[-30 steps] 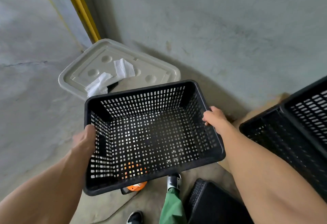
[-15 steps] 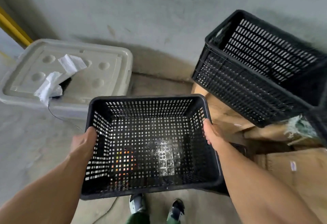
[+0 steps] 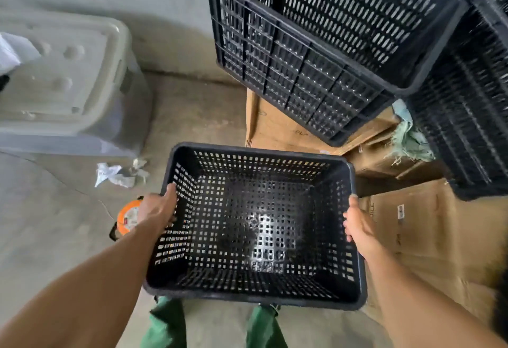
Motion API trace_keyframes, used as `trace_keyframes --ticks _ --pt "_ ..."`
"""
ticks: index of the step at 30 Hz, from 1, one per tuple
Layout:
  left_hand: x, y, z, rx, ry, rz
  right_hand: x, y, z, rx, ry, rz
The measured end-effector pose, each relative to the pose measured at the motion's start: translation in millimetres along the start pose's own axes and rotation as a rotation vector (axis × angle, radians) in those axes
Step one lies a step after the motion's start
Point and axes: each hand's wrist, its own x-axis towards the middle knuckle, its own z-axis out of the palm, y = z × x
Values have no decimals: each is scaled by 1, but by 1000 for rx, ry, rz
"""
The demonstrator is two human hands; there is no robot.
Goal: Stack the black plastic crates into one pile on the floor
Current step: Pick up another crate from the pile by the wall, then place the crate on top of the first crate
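Observation:
I hold a shallow black perforated crate point(image 3: 255, 226) in front of me, open side up and empty. My left hand point(image 3: 158, 208) grips its left rim and my right hand point(image 3: 357, 222) grips its right rim. A taller black crate point(image 3: 316, 53) stands tilted on flattened cardboard beyond it, against the wall. Another black crate point(image 3: 472, 105) stands to the right of that one, partly cut off by the frame edge.
A grey lidded plastic bin point(image 3: 68, 83) stands at the left by the wall, with crumpled paper point(image 3: 118, 174) on the concrete floor before it. An orange reel point(image 3: 127, 217) lies under my left wrist. Flattened cardboard boxes point(image 3: 428, 226) cover the floor at the right. My green trouser legs point(image 3: 167, 323) show below.
My view has swung to the right and downward with the crate in both hands. The tall crates on the cardboard are now closer, and the grey bin has slid to the left edge.

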Motion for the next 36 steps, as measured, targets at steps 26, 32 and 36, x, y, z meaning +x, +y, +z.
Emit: trace_keyframes --ticks 26,32,36 --pt "57 26 191 198 128 178 164 72 12 -232 198 -82" --pt "52 -1 189 181 106 236 160 82 11 -290 189 -109" --pt "55 -6 191 167 158 346 162 84 12 -315 268 -187"
